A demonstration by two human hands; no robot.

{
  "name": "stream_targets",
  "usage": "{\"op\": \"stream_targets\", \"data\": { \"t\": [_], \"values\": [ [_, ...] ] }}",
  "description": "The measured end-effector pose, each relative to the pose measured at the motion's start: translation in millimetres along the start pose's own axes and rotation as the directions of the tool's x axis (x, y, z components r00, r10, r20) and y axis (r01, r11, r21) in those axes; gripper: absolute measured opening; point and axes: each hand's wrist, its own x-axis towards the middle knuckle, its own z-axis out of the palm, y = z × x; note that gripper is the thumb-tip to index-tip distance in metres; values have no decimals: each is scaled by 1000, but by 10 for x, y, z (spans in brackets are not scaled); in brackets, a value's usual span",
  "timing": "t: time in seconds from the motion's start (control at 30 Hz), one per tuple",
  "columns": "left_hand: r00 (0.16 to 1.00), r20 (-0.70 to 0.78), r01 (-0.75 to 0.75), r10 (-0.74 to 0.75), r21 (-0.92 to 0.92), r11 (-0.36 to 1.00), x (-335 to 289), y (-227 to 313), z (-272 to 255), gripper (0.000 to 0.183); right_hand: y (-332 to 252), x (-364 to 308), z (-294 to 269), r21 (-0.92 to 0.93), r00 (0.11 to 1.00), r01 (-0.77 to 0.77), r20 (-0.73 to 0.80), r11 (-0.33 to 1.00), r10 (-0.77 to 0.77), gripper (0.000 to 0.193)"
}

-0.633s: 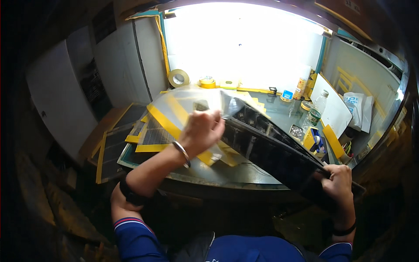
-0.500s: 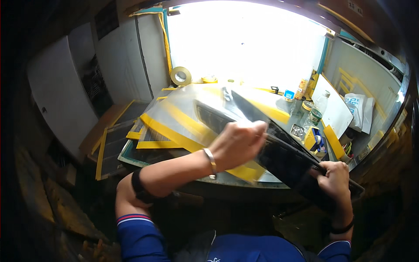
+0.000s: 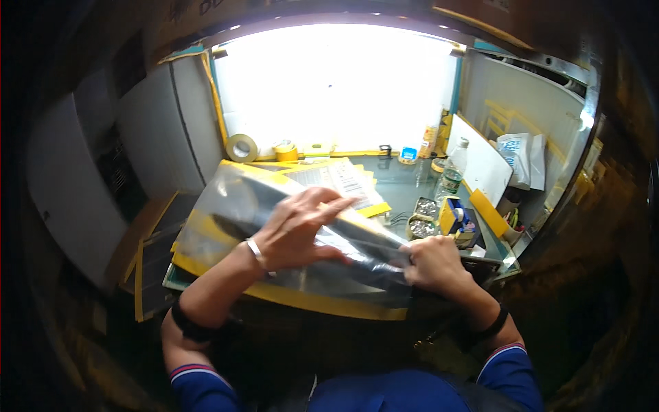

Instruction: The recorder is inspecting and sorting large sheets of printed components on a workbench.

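Note:
A large clear plastic sheet [image 3: 322, 281] with yellow taped edges lies slanted across the bench front, partly smeared by motion. Over its middle is my left hand [image 3: 295, 230], thumb and fingers apart, near the sheet's surface. My right hand [image 3: 439, 264] is closed at the right end of the sheet, gripping it. A dark flat panel [image 3: 482, 266] pokes out beside that hand; the rest of it is hidden by the hand and the film. Behind the sheet lie printed papers [image 3: 347, 180] with yellow borders.
Along the back stand a tape roll [image 3: 241, 147], yellow tape [image 3: 285, 150] and a small blue container [image 3: 408, 155]. At right are a clear bottle [image 3: 453, 168], metal tins [image 3: 422, 226], a blue tape dispenser [image 3: 456, 220] and a white board [image 3: 480, 158]. A bright lit panel [image 3: 336, 89] rises behind.
The long black panel, raised between my hands before, is now mostly hidden. The clear sheet has come nearer. My left hand has spread its fingers; my right hand has moved left. The view has shifted.

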Motion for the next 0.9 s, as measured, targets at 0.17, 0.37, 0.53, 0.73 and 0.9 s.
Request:
{"op": "stream_targets", "data": {
  "t": [0.17,0.37,0.53,0.73,0.9],
  "values": [
    [991,126,21,-46,193,981,-367,-224,439,75,-171,93,-20,31,995,63,70,998,-65,23],
    [968,222,151,-116,-152,977,-154,-309,520,35,-187,143,33,51,997,68,30,996,-69,27],
    [961,227,200,-159,-175,964,-126,-361,557,25,-172,197,68,69,999,27,20,997,-28,23],
    [981,153,151,-119,-218,964,-18,-411,621,20,-97,247,46,112,999,-31,49,993,25,18],
    [981,161,134,-104,-194,972,36,-493,610,20,115,77,-337,138,992,-12,130,990,-6,25]
  ]
}}
